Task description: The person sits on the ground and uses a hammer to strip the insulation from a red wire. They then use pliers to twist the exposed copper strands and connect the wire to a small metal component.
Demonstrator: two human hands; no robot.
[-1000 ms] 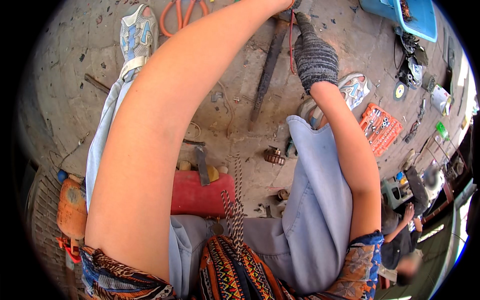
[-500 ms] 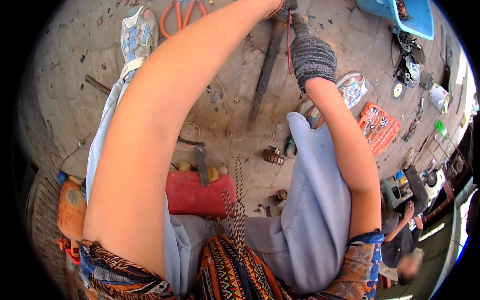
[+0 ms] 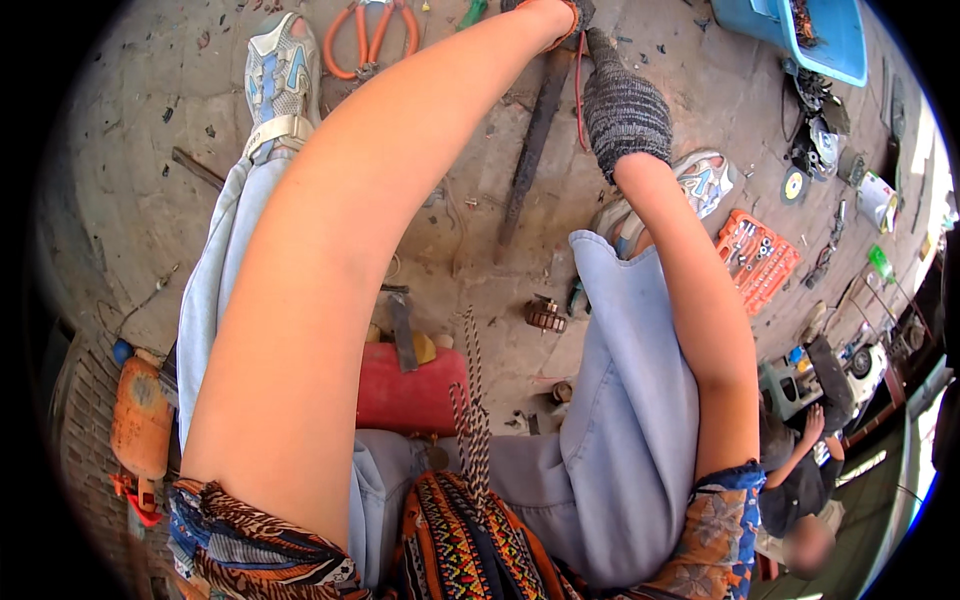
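Reaching out over the floor (image 3: pixel 130 230), past a metal rotor (image 3: pixel 545 315). Open orange tool case (image 3: pixel 757 262) toward the floor's right edge. Dark bar (image 3: pixel 530 155) farther out. Gloved right hand (image 3: pixel 627 112) by its far end, just beside red cable (image 3: pixel 579 95); can't tell if pinching. Gloved left hand (image 3: pixel 574 18) adjacent, partly hidden; grip unclear.

A blue bin (image 3: pixel 840 45) stands at the upper right. An open orange tool case (image 3: pixel 764 289) lies on the floor (image 3: pixel 130 215) near a round disc (image 3: pixel 794 187).
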